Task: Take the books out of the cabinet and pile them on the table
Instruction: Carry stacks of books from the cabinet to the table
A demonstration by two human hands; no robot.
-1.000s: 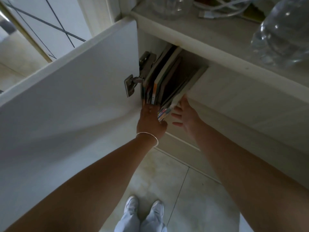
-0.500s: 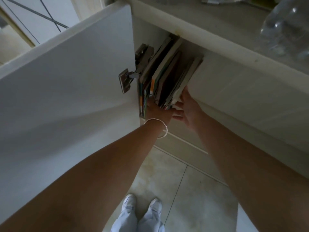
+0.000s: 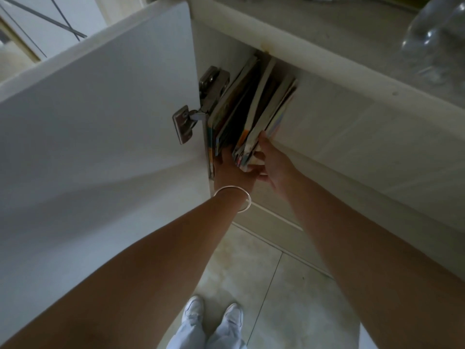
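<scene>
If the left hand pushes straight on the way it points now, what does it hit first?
Probably the books: the left hand already reaches up under their lower edges inside the cabinet. Its fingers are hidden behind them, so depth is unclear.

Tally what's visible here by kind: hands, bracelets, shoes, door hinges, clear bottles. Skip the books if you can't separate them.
Hands: 2, left hand, right hand
Bracelet: 1
Shoes: 2
Door hinge: 1
Clear bottle: 1
Books: too overlapped to count
Total: 7
</scene>
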